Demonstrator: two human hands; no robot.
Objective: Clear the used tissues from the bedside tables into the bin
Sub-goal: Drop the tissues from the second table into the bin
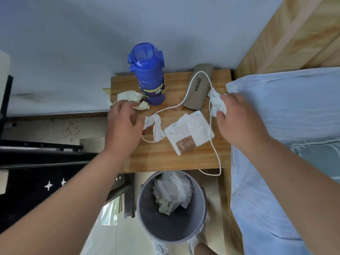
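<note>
A wooden bedside table (165, 159) carries crumpled white tissues. My right hand (239, 122) pinches one crumpled tissue (217, 102) at the table's right edge. My left hand (123, 127) hovers over the left side with fingers loosely spread, its thumb touching a twisted tissue (155, 126). Another crumpled tissue (130, 97) lies just beyond its fingertips, beside the bottle. Below the table's front edge stands a grey bin (147, 214) with several crumpled tissues inside.
A blue water bottle (149, 74) stands at the back of the table. A beige case (198, 87), a white cable (211, 129) and a flat tissue packet (189, 133) lie on the top. The blue-sheeted bed (285, 126) borders the right side.
</note>
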